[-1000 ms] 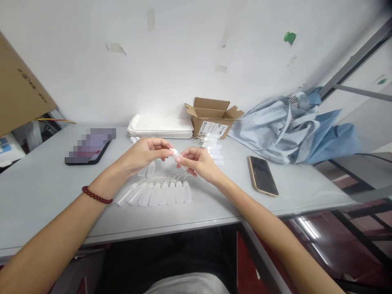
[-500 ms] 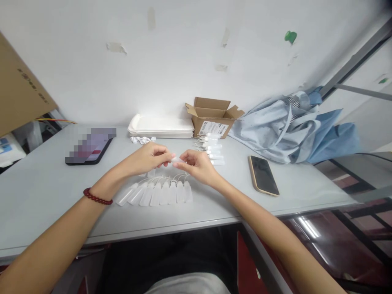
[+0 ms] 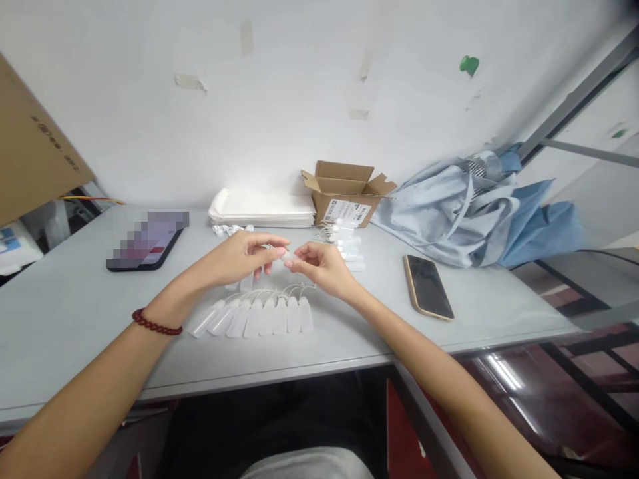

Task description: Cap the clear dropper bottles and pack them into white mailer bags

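My left hand (image 3: pixel 249 256) and my right hand (image 3: pixel 319 266) meet above the middle of the desk, thumbs and forefingers closed on a small translucent plastic piece (image 3: pixel 290 255). Fingers cover much of it, so its full shape is hidden. Just below them lies a row of several flat, translucent plastic sleeves (image 3: pixel 267 316), narrow at the top, with thin white cords (image 3: pixel 279 291) curving from their upper ends. Partly behind my left hand are more translucent pieces (image 3: pixel 245 283). Beyond my right hand, a stack of similar corded pieces (image 3: pixel 352 256) rests before the box.
An open cardboard box (image 3: pixel 344 199) stands by the wall, beside a white paper stack (image 3: pixel 264 207) and small white bits (image 3: pixel 227 230). One phone (image 3: pixel 428 286) lies right, another device (image 3: pixel 150 243) left. Blue fabric bags (image 3: pixel 449 213) fill the back right; a large carton (image 3: pixel 37 146) leans at left.
My left fingers have spread a little, with the forefinger now stretched over the small piece. My right hand still pinches it. The view has shifted slightly.
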`<state>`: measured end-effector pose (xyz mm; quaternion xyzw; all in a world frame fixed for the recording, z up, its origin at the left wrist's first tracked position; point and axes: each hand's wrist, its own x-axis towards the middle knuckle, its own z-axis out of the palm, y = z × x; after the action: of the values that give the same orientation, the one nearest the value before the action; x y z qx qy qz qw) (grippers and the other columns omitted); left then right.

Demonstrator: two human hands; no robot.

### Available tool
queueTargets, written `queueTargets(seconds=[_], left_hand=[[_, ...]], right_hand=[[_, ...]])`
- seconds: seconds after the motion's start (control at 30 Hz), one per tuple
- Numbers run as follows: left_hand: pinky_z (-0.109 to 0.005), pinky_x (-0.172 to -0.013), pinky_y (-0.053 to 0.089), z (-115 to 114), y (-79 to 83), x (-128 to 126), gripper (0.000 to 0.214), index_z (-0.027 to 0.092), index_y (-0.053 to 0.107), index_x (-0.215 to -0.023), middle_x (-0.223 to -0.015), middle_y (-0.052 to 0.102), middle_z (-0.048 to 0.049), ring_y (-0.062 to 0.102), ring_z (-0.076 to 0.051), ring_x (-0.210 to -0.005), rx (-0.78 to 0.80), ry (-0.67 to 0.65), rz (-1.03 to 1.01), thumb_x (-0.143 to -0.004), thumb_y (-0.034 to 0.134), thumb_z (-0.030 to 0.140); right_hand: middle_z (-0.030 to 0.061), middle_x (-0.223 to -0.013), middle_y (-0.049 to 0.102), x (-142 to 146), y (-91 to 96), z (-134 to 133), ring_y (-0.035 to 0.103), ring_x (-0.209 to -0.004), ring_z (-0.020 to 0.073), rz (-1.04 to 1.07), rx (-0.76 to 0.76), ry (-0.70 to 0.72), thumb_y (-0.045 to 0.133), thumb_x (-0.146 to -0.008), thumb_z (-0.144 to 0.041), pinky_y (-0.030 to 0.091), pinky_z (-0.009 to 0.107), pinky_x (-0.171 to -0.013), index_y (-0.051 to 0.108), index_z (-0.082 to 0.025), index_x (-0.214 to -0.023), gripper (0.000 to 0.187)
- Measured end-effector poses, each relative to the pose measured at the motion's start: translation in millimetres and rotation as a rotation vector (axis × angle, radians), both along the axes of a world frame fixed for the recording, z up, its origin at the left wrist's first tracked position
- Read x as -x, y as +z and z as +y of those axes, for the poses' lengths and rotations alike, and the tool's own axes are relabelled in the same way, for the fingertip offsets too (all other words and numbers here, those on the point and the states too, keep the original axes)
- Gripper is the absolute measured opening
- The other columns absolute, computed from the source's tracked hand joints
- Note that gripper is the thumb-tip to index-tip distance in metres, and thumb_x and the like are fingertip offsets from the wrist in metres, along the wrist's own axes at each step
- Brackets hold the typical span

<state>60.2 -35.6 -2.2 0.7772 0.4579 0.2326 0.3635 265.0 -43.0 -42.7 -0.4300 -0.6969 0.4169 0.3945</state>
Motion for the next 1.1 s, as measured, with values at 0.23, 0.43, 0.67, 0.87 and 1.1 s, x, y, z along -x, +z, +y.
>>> queueTargets(seconds=[0.23, 0.43, 0.67, 0.87, 1.1], left_hand=[[-0.023, -0.048, 0.039, 1.3, -2.9, -1.2, 0.033, 0.018, 0.063, -0.076, -0.054, 0.055, 0.0015, 0.051, -0.011, -0.049, 0.014, -0.003, 0.039, -0.087, 0.054, 0.048], [-0.024, -0.049, 0.041, -3.4, 0.5, -3.5, 0.025, 0.021, 0.065, -0.103, -0.066, 0.061, 0.0007, 0.054, -0.013, -0.055, -0.027, -0.028, -0.026, -0.085, 0.058, 0.037], [-0.025, -0.053, 0.045, -2.4, -1.8, -3.9, 0.033, 0.022, 0.061, -0.113, -0.088, 0.067, -0.004, 0.06, -0.015, -0.064, -0.003, -0.025, -0.05, -0.086, 0.055, 0.04], [-0.024, -0.051, 0.041, 0.0, -3.8, -3.9, 0.033, 0.018, 0.065, -0.076, -0.061, 0.06, -0.0004, 0.056, -0.013, -0.056, -0.067, -0.002, 0.032, -0.088, 0.051, 0.045], [-0.024, -0.055, 0.044, -3.6, -1.3, -2.4, 0.033, 0.021, 0.066, -0.099, -0.066, 0.062, 0.0001, 0.059, -0.014, -0.059, -0.099, -0.074, 0.023, -0.089, 0.05, 0.047]], right_hand=[[0.0036, -0.071, 0.069, -0.1, 0.6, -0.4, 0.058, -0.059, 0.0118, -0.041, -0.036, -0.02, 0.07, -0.075, -0.049, 0.038, 0.023, -0.052, 0.062, -0.015, -0.08, 0.035], [0.0044, -0.071, 0.07, -0.8, 3.4, -0.5, 0.059, -0.059, 0.012, 0.02, 0.002, 0.001, 0.07, -0.076, -0.045, 0.04, 0.024, -0.055, 0.062, -0.015, -0.081, 0.031], [0.0038, -0.071, 0.069, 0.1, 3.2, -1.5, 0.059, -0.06, 0.0124, -0.035, -0.043, -0.012, 0.069, -0.076, -0.046, 0.039, 0.024, -0.055, 0.063, -0.015, -0.081, 0.032], [0.0043, -0.071, 0.068, 0.0, 3.7, -1.6, 0.059, -0.061, 0.0126, -0.058, -0.041, -0.023, 0.068, -0.075, -0.053, 0.039, 0.024, -0.054, 0.062, -0.015, -0.079, 0.039], [0.0031, -0.071, 0.068, -1.4, 5.4, -2.0, 0.052, -0.056, 0.0095, 0.014, 0.065, 0.045, 0.068, -0.075, -0.051, 0.036, 0.022, -0.052, 0.064, -0.015, -0.083, 0.037]])
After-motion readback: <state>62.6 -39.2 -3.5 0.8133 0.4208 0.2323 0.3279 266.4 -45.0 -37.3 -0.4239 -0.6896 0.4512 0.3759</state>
